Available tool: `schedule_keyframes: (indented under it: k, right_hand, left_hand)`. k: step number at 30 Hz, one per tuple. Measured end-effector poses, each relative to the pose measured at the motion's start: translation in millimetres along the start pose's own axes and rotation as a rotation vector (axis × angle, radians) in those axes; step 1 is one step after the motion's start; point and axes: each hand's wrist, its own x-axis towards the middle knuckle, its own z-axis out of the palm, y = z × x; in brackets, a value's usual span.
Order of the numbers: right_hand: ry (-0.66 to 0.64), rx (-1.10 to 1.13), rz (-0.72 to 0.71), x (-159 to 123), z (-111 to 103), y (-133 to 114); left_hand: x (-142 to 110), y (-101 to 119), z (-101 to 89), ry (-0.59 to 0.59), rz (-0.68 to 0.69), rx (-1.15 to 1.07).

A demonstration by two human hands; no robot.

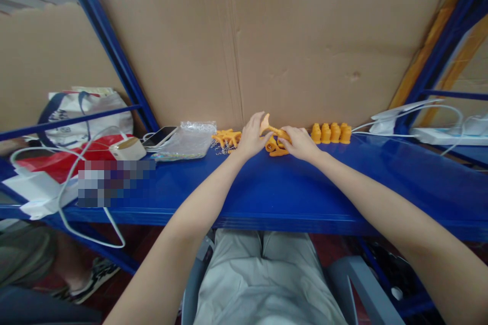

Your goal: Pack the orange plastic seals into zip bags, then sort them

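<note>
Orange and likely plastic, the slender piece (277,132) at mid-frame is judged light and stiff, best held along its stem; its right end is pinched by the fingers of the right hand (303,143), while whether it is gripped by the curved fingers of the left hand (249,137) cannot be told. Movement is limited by the cardboard (285,61) behind and the orange parts (335,133) at centre right, with more room offered toward the front edge of the bench (267,188), lower centre.
</note>
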Motion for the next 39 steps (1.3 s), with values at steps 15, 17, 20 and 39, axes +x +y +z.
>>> schedule_keyframes:
  k: [15, 17, 20, 39]
  right_hand:
    - [-0.001, -0.184, -0.066, -2, -9, -10]
    - [0.005, -0.184, -0.092, -3, -10, -10]
    - [-0.015, -0.145, -0.114, -2, -12, -8]
    - [-0.022, -0.131, -0.211, 0, -16, -3]
  left_hand:
    - [-1, 5, 8.0, -0.192, 0.411, 0.541]
    - [-1, 3, 4.2, -0.208, 0.398, 0.547]
    - [-1, 3, 1.7, -0.238, 0.393, 0.526]
    - [-1, 15, -0.5, -0.368, 0.219, 0.342]
